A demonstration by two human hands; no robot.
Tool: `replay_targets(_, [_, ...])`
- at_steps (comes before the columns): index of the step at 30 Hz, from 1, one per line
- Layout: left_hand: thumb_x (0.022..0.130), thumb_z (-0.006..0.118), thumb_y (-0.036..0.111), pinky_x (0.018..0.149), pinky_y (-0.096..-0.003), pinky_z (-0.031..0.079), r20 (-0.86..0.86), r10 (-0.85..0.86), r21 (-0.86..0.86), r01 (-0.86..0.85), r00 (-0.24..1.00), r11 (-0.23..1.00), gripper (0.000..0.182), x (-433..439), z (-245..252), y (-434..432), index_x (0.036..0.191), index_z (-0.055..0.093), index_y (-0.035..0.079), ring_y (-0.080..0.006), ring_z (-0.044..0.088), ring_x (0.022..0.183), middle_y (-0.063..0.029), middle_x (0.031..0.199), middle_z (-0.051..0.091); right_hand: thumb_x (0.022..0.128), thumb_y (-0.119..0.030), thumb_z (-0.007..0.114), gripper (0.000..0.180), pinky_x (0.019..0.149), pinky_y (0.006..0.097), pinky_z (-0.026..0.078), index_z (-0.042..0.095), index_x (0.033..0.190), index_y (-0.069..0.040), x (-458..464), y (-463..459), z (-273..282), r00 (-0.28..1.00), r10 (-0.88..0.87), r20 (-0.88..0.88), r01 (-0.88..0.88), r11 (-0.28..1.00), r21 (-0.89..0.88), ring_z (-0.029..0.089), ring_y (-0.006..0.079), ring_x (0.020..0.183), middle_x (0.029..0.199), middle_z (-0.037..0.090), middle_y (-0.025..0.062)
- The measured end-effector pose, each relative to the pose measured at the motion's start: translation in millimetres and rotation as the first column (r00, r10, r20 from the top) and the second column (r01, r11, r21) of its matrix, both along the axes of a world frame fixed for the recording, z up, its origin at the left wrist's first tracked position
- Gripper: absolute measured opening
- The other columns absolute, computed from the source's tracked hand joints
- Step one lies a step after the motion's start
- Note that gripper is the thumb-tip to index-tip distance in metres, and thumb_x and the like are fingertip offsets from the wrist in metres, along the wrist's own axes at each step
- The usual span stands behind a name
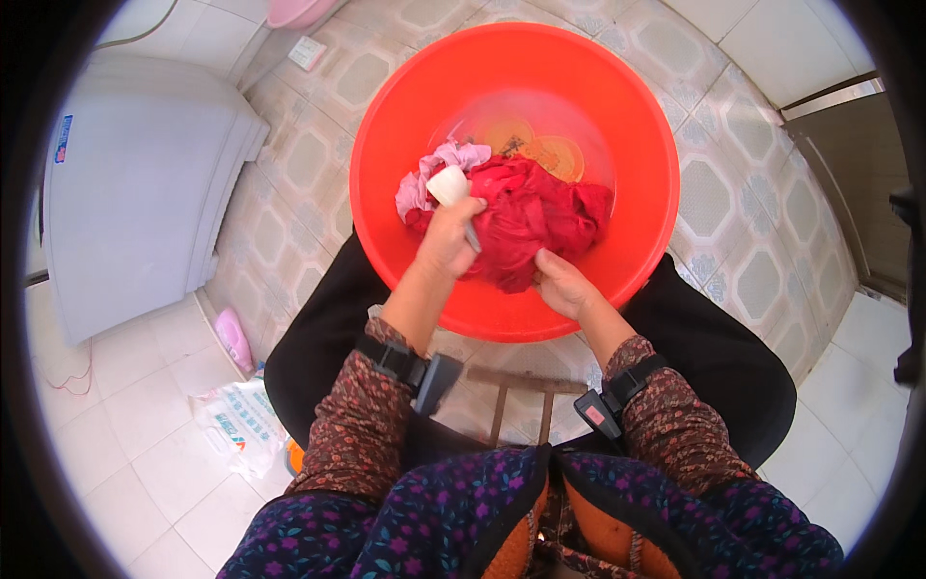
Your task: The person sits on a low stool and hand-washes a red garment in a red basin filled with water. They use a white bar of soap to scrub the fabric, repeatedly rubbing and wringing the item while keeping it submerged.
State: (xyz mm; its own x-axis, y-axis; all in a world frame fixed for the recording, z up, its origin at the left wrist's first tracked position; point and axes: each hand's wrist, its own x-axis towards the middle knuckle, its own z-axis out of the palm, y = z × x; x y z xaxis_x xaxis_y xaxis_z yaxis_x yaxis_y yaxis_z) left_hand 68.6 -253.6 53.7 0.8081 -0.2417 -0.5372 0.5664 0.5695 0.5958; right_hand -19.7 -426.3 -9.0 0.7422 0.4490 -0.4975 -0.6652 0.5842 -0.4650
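A large red plastic basin [608, 94] stands between my knees, with wet red cloth [506, 224] and a pink cloth [412, 195] lying in it. My left hand [450, 239] is closed around a white scrubbing brush or similar handled tool [448, 185], its broad white end pointing up and away over the pink cloth; its underside is hidden. Lower right of the cloth heap, my right hand [564, 282] pinches the near edge of the red cloth between thumb and fingers. Printed yellow figures show on the basin's bottom beyond the cloth.
A grey-white appliance or cabinet [145, 181] stands at the left. Near it lie a pink bottle [233, 339] and a printed plastic bag [242, 423]. A pink basin [298, 10] is at the top, near a small white box [307, 53]. Wooden stool bars [524, 382] show below the basin.
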Motion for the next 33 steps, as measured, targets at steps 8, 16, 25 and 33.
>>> replay_targets(8, [0.084, 0.064, 0.009, 0.089, -0.0306, 0.044, -0.043, -0.313, 0.134, 0.316, 0.949, 0.939, 0.032, -71.8, 39.0, -69.4, 0.114, 0.053, 0.008, -0.0133, 0.055, 0.100, 0.0004, 0.103, 0.057, 0.086, -0.069, 0.042, 0.082, 0.106, 0.0463, 0.039, 0.037, 0.141, -0.007, 28.7, -36.5, 15.1, 0.953, -0.258, -0.157, 0.301, 0.769, 0.564, 0.050, 0.0293, 0.123, 0.137, 0.049, 0.0136])
replay_targets(16, [0.078, 0.072, 0.022, 0.084, -0.0394, 0.046, 0.191, -0.567, 0.915, 0.064, 0.802, 0.398, 0.035, -35.4, 65.2, -53.3, 0.102, 0.056, 0.003, -0.0235, 0.057, 0.102, -0.0143, 0.104, 0.058, 0.094, -0.034, 0.055, 0.047, 0.099, 0.0413, 0.047, 0.050, 0.129, -0.003, 47.6, -44.6, 27.4, 0.911, -0.356, -0.209, 0.408, 0.853, 0.326, 0.059, 0.0277, 0.110, 0.123, 0.059, 0.0156])
replay_targets(25, [0.081, 0.067, 0.037, 0.090, -0.0485, 0.042, -0.023, -0.728, 0.998, 0.054, 0.685, 0.020, 0.055, 0.6, 70.2, -103.9, 0.115, 0.051, -0.004, -0.0424, 0.049, 0.115, -0.0302, 0.114, 0.055, 0.093, -0.030, 0.057, 0.035, 0.079, 0.0340, 0.055, 0.058, 0.115, -0.003, 28.6, -12.3, 21.7, 0.920, -0.378, -0.107, 0.388, 0.915, 0.106, 0.066, 0.0209, 0.087, 0.103, 0.065, 0.0087])
replay_targets(33, [0.075, 0.071, 0.030, 0.094, -0.0482, 0.043, 0.163, -0.806, 0.985, -0.047, 0.569, 0.166, 0.046, -20.8, 58.0, -92.5, 0.104, 0.053, -0.001, -0.0408, 0.055, 0.111, -0.0257, 0.111, 0.059, 0.088, -0.029, 0.063, 0.036, 0.076, 0.0348, 0.054, 0.061, 0.112, -0.003, 29.1, 9.6, 13.7, 0.847, -0.524, 0.084, 0.531, 0.838, -0.122, 0.065, 0.0207, 0.089, 0.104, 0.065, 0.0078])
